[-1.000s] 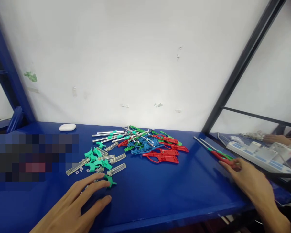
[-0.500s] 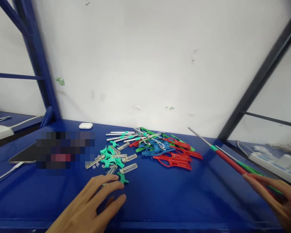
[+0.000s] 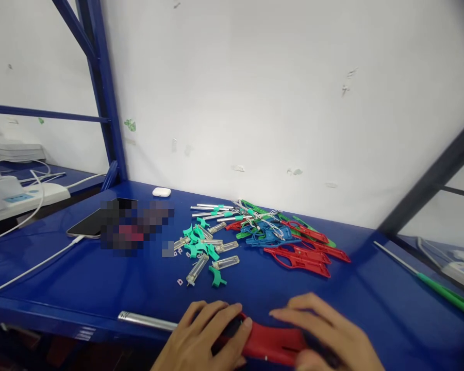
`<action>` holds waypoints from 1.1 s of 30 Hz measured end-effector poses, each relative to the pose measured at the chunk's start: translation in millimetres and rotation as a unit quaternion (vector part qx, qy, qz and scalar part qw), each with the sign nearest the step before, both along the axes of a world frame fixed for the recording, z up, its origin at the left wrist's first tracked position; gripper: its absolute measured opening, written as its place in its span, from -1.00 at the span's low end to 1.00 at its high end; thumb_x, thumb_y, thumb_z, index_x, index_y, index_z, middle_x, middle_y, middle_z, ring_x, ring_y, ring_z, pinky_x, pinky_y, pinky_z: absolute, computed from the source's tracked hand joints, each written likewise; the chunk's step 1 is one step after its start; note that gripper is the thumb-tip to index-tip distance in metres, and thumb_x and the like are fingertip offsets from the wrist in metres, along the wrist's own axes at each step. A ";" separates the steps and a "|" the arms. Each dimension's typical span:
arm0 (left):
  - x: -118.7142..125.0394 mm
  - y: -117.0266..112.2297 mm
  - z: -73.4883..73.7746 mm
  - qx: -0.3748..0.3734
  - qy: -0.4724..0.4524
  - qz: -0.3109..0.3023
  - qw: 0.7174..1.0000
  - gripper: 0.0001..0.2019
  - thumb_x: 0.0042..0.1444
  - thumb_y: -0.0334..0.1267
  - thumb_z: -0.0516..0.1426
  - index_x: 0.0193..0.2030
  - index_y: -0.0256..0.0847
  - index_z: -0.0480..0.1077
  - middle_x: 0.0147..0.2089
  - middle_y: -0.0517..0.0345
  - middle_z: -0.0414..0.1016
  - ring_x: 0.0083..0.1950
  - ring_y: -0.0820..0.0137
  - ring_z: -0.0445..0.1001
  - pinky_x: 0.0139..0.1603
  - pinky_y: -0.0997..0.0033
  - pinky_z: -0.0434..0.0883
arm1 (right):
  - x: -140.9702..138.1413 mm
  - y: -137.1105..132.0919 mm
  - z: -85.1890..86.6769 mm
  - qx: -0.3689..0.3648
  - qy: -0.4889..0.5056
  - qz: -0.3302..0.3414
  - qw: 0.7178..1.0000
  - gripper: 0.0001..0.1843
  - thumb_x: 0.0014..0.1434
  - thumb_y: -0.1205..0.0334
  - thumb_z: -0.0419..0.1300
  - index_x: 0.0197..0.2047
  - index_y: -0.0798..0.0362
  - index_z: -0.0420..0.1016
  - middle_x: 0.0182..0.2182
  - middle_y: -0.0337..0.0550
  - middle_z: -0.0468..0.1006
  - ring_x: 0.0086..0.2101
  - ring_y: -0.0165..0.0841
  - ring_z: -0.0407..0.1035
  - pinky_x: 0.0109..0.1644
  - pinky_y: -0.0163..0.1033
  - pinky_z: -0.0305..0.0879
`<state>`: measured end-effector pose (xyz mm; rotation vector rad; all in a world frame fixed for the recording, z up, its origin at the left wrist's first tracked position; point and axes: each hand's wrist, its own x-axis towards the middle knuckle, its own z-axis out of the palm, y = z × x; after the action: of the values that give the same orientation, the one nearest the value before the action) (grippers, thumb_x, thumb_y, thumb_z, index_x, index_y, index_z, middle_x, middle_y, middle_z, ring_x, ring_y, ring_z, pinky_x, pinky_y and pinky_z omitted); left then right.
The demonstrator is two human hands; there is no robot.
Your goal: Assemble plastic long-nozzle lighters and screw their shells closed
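Note:
Near the front edge of the table, a long-nosed lighter (image 3: 274, 344) with a red handle lies crosswise, its metal tube (image 3: 149, 320) pointing left. My left hand (image 3: 204, 337) is closed around the front part of the handle, covering the trigger area. At the other end, my right hand (image 3: 328, 330) has its thumb and fingers around the back of the handle, the index finger stretched along the top edge. Just beyond the hands lie a loose teal trigger (image 3: 217, 277) and clear fuel tanks (image 3: 198, 269).
Red handle shells (image 3: 299, 259) and blue ones (image 3: 272, 236) are piled at the back with wired metal tubes (image 3: 212, 215). A green lighter (image 3: 446, 294) lies at the right. Left are a charging phone (image 3: 88, 221) and a white case (image 3: 161, 192).
The red lighter has come from the right side to the front middle, turned so its tube points left. My left hand has left the loose parts and grips it alongside the right. The view has shifted left.

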<state>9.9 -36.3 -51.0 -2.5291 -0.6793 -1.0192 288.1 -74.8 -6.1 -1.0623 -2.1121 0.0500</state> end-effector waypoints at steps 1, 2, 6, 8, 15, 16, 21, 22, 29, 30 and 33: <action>-0.8 0.0 -0.6 -0.010 -0.001 0.000 1.000 -0.73 0.55 -0.29 0.07 0.23 -0.09 0.52 0.14 0.09 0.68 0.07 0.34 0.67 0.09 0.39 0.61 | -2.3 -1.3 9.2 -0.020 0.084 0.000 0.996 -0.40 0.37 -0.41 0.06 -0.07 -0.18 0.75 -0.37 -0.16 0.66 -0.45 -0.34 0.59 -0.44 -0.38 0.49; -1.2 -0.6 -0.2 -0.019 -0.003 0.003 1.000 -0.72 0.55 -0.30 0.05 0.25 -0.09 0.52 0.15 0.09 0.67 0.08 0.32 0.67 0.08 0.37 0.61 | -4.4 -3.7 19.3 -0.055 0.169 -0.007 0.984 -0.30 0.36 -0.48 -0.03 -0.19 -0.17 0.75 -0.48 -0.17 0.56 -0.51 -0.35 0.50 -0.49 -0.35 0.42; -1.8 -2.5 7.8 -0.045 0.003 0.015 0.999 -0.64 0.59 -0.29 -0.06 0.26 -0.06 0.52 0.18 0.14 0.67 0.07 0.30 0.68 0.02 0.34 0.62 | -17.5 -11.3 52.4 -0.185 0.411 -0.005 0.893 -0.14 0.31 -0.57 -0.15 -0.49 -0.07 0.59 -0.65 -0.26 0.23 -0.61 -0.40 0.12 -0.56 -0.30 0.14; -2.3 -1.8 11.0 -0.045 0.012 0.016 0.999 -0.61 0.60 -0.28 -0.10 0.26 -0.05 0.52 0.18 0.17 0.68 0.04 0.31 0.69 0.00 0.34 0.61 | -25.6 -7.1 56.7 -0.207 0.448 0.023 0.869 -0.17 0.30 -0.57 -0.08 -0.51 -0.04 0.56 -0.67 -0.32 0.13 -0.62 -0.44 0.04 -0.55 -0.31 0.08; -5.2 -2.8 11.3 -0.035 0.011 0.018 0.999 -0.61 0.60 -0.30 -0.09 0.25 -0.01 0.53 0.19 0.21 0.68 0.03 0.33 0.69 0.00 0.34 0.59 | -35.4 14.0 44.7 -0.234 0.508 0.074 0.825 -0.26 0.35 -0.46 0.07 -0.51 0.02 0.49 -0.67 -0.41 0.06 -0.66 -0.54 -0.15 -0.60 -0.38 -0.08; -5.1 -3.2 11.7 -0.037 0.012 0.018 0.999 -0.61 0.59 -0.31 -0.09 0.25 -0.01 0.53 0.18 0.20 0.68 0.03 0.32 0.69 0.00 0.34 0.59 | -35.0 13.2 47.0 -0.230 0.515 0.076 0.822 -0.26 0.35 -0.45 0.08 -0.52 0.02 0.47 -0.67 -0.42 0.05 -0.66 -0.54 -0.17 -0.61 -0.38 -0.08; -4.5 -3.7 12.3 -0.047 0.028 0.027 0.998 -0.59 0.58 -0.33 -0.11 0.29 -0.01 0.50 0.21 0.18 0.66 0.04 0.29 0.68 0.00 0.31 0.60 | -40.8 9.4 57.0 -0.188 0.554 0.083 0.807 -0.28 0.34 -0.39 0.17 -0.59 0.02 0.36 -0.68 -0.45 -0.03 -0.68 -0.55 -0.24 -0.64 -0.39 -0.11; -4.9 -3.8 11.5 -0.048 0.032 0.028 0.998 -0.59 0.58 -0.33 -0.11 0.30 -0.01 0.48 0.22 0.17 0.65 0.05 0.28 0.67 0.01 0.30 0.60 | -43.2 10.3 55.5 -0.189 0.550 0.089 0.808 -0.27 0.33 -0.41 0.17 -0.60 0.02 0.34 -0.68 -0.45 -0.03 -0.68 -0.55 -0.23 -0.64 -0.39 -0.10; -9.8 -3.5 5.2 -0.077 0.053 0.027 0.995 -0.58 0.55 -0.35 -0.05 0.41 0.03 0.40 0.32 0.15 0.57 0.16 0.25 0.60 0.11 0.28 0.60 | -47.3 16.1 43.4 -0.213 0.515 0.086 0.826 -0.23 0.32 -0.49 0.08 -0.59 0.02 0.20 -0.65 -0.45 0.01 -0.65 -0.55 -0.20 -0.60 -0.40 -0.04; -9.8 -3.7 5.3 -0.077 0.053 0.026 0.995 -0.58 0.55 -0.35 -0.05 0.41 0.03 0.40 0.32 0.15 0.57 0.16 0.26 0.60 0.11 0.28 0.60 | -45.4 15.3 44.7 -0.214 0.519 0.086 0.823 -0.23 0.32 -0.49 0.09 -0.59 0.02 0.18 -0.65 -0.45 -0.01 -0.65 -0.55 -0.22 -0.61 -0.40 -0.06; -9.0 -4.6 6.4 -0.071 0.046 0.022 0.996 -0.58 0.54 -0.37 -0.05 0.38 0.01 0.44 0.28 0.12 0.60 0.13 0.26 0.61 0.07 0.30 0.62 | -38.9 11.1 49.8 -0.215 0.533 0.086 0.814 -0.23 0.32 -0.48 0.10 -0.60 0.00 0.15 -0.66 -0.47 -0.05 -0.66 -0.55 -0.25 -0.65 -0.41 -0.12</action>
<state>0.9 -40.9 -44.6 -2.6510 -0.8043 -0.8628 249.1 -63.7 43.6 -0.7663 -1.1389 1.0150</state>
